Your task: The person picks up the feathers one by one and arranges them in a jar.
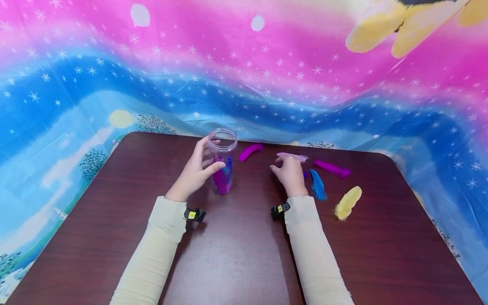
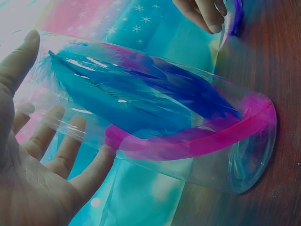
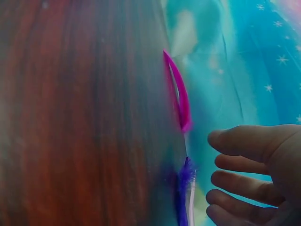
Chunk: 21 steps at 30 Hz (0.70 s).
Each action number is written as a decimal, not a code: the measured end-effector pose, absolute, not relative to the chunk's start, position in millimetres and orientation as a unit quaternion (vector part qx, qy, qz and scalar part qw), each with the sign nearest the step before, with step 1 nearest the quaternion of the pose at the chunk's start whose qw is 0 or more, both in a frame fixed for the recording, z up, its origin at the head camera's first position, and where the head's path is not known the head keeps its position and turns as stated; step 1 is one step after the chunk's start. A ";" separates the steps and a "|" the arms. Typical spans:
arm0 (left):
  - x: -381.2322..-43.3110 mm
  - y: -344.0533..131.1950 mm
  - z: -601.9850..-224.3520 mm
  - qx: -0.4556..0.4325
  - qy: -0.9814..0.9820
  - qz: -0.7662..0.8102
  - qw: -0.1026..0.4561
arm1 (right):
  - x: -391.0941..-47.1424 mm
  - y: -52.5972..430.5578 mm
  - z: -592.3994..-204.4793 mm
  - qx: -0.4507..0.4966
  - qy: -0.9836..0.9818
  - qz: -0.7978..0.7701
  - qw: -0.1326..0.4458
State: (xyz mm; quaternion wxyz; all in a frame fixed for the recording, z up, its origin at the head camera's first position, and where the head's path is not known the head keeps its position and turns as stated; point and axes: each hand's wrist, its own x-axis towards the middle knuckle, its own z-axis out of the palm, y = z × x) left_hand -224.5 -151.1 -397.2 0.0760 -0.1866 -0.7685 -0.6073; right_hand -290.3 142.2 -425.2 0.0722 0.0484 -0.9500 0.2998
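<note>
A clear jar without a lid stands upright on the table, with magenta, turquoise and dark blue feathers inside. My left hand holds the jar from its left side, thumb in front and fingers behind. In the right wrist view, my right hand is empty, its thumb and fingers apart. It hovers right by a pale pink feather and a dark blue-purple feather, which it partly hides in the head view. A turquoise feather lies just right of that hand.
One magenta feather lies between the jar and my right hand, another magenta feather farther right. A yellow feather lies nearer on the right. Behind the brown table hangs a printed cloth.
</note>
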 end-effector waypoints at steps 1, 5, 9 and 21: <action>-224.6 -151.2 -397.2 -0.186 -0.768 -0.608 0.075 | -291.4 142.0 -424.6 0.049 -0.953 0.291 0.063; -224.0 -151.1 -396.5 -0.180 -0.770 -0.608 0.069 | -294.3 140.7 -422.2 0.056 -0.963 0.261 0.032; -220.9 -149.8 -391.4 -0.176 -0.773 -0.607 0.063 | -296.4 139.1 -420.9 0.063 -0.968 0.244 0.018; -222.8 -151.2 -394.2 -0.177 -0.777 -0.600 0.065 | -299.0 138.0 -420.5 0.068 -0.973 0.219 -0.004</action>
